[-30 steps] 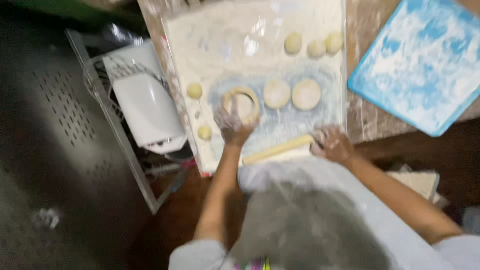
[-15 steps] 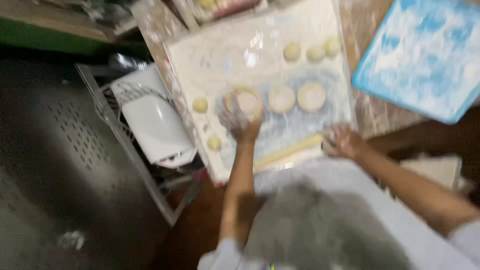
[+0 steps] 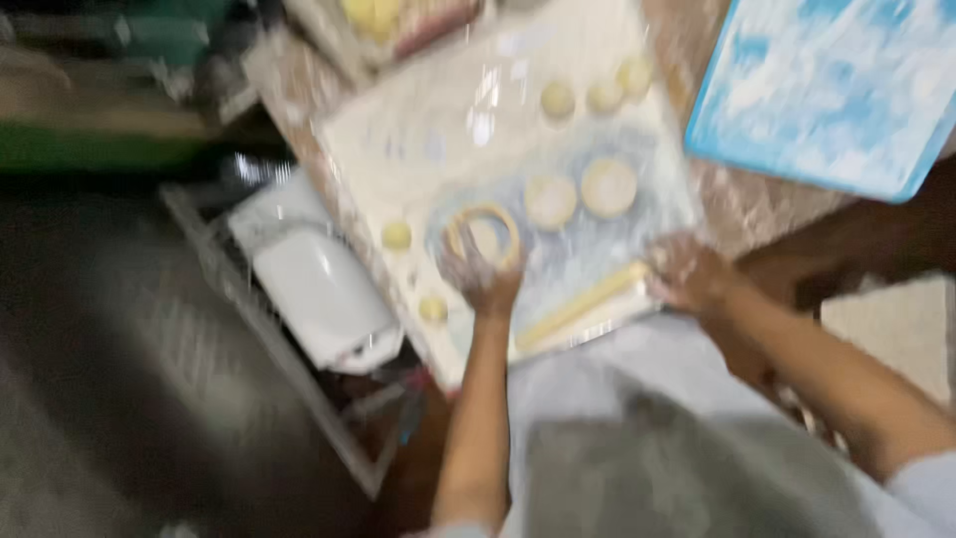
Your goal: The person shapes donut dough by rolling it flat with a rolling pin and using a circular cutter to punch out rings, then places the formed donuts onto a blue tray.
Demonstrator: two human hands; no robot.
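- The left hand (image 3: 481, 274) rests, fingers spread and flour-dusted, on a flattened pale dough round (image 3: 485, 235) lying on the floured white pastry mat (image 3: 418, 130); blur hides whether it grips.
- The right hand (image 3: 689, 276) lies at the end of the pale wooden rolling pin (image 3: 581, 305); how far it closes cannot be told.
- Two flattened rounds (image 3: 580, 192) lie just beside, small dough balls (image 3: 596, 94) farther up.
- Since the earlier frame the view has swung, and the blue floured board (image 3: 827, 90) now sits higher at the right; both hands have kept their places.
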